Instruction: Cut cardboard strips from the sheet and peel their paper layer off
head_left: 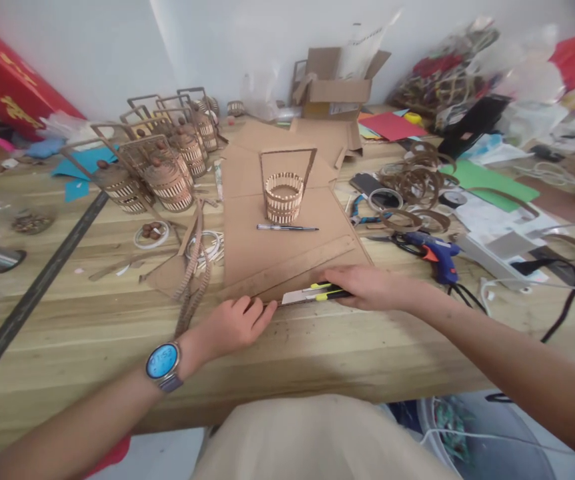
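Note:
My right hand (367, 288) is closed round a utility knife (312, 294) with a yellow and black body, its blade end lying against the near edge of a brown cardboard sheet (277, 247). My left hand (232, 323), with a blue-faced watch (162, 362) on its wrist, pinches the cardboard's near edge just left of the blade. A thin cardboard strip (292, 265) lies slanting on the sheet. Farther back on the sheet stand a small slatted cardboard basket (283, 195) with a tall handle and a pen (287, 228).
Several finished cardboard baskets (162, 170) stand at the back left. A blue glue gun (435, 252), cardboard coils (412, 177), coloured paper (487, 180) and an open box (337, 87) crowd the right. A dark metal ruler (32, 300) lies on the wooden table (92, 320) at left.

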Available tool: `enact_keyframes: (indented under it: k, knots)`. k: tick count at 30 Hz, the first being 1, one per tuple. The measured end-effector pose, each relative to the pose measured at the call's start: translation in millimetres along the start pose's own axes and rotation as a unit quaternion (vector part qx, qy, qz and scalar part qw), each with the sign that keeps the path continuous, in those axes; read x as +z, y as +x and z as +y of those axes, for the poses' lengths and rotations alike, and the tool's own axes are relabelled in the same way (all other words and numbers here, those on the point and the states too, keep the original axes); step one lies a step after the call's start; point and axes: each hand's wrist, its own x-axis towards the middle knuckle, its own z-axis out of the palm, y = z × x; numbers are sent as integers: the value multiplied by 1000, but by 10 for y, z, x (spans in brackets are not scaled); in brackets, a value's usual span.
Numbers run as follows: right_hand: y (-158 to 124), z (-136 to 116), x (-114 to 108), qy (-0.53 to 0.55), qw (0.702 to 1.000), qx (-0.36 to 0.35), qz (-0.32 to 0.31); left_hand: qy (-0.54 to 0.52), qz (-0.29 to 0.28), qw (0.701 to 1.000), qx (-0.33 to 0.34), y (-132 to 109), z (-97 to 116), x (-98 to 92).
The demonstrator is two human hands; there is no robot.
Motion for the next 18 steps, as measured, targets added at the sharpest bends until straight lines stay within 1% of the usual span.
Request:
enact_keyframes:
  k: [2, 4, 7, 10, 12, 13, 15, 18]
  knots:
    - [-78, -18, 9, -4, 1000, 1, 17, 1, 24, 1000, 11, -55, 9, 19]
    - [-182, -19, 34, -19, 999, 9, 31, -15, 40, 999, 2, -109, 23, 67]
    - [-338, 42, 94, -65, 996, 31, 45, -73, 55, 995, -45, -135, 24, 149]
    - [-432, 147, 129, -87, 993, 50, 62, -149, 65, 983, -88, -87, -9, 184]
    - [-455, 203, 117, -61, 994, 59, 75, -174, 54, 978, -103, -38, -32, 173]
    - [-460, 223, 102, -38, 994, 66, 81, -171, 41, 979, -106, -14, -37, 161]
    - [-467, 249, 70, 12, 992, 87, 90, -132, 7, 986, -105, 34, -24, 122]
    - [-495, 268, 58, 63, 984, 129, 102, -43, -49, 991, -119, 120, 49, 35]
